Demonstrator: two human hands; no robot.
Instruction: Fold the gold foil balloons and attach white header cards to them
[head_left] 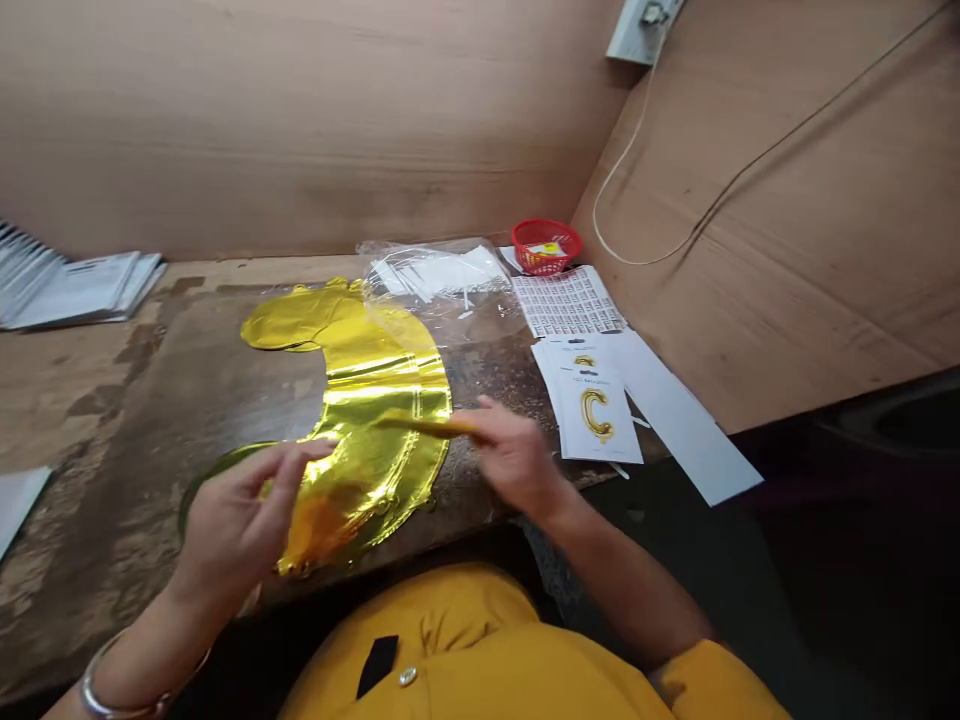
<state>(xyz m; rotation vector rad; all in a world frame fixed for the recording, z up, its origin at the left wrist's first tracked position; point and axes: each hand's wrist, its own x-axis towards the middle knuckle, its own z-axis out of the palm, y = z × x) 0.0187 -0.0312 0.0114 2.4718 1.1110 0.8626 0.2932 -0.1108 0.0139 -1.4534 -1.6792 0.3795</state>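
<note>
A flat gold foil balloon (360, 380) shaped like a letter C lies on the worn wooden table (112, 400). My left hand (240, 520) hovers over its near end with fingers partly curled, thumb and forefinger close to the foil edge. My right hand (514, 455) is closed on a thin yellow stick (427, 425) that points left across the balloon. Motion blur smears both hands.
Clear plastic bags (439, 285) lie behind the balloon. To the right are printed cards showing a gold C (596, 405), a label sheet (566, 300), a white paper strip (682, 410) and a red basket (547, 245). Grey packets (67, 285) are stacked at far left.
</note>
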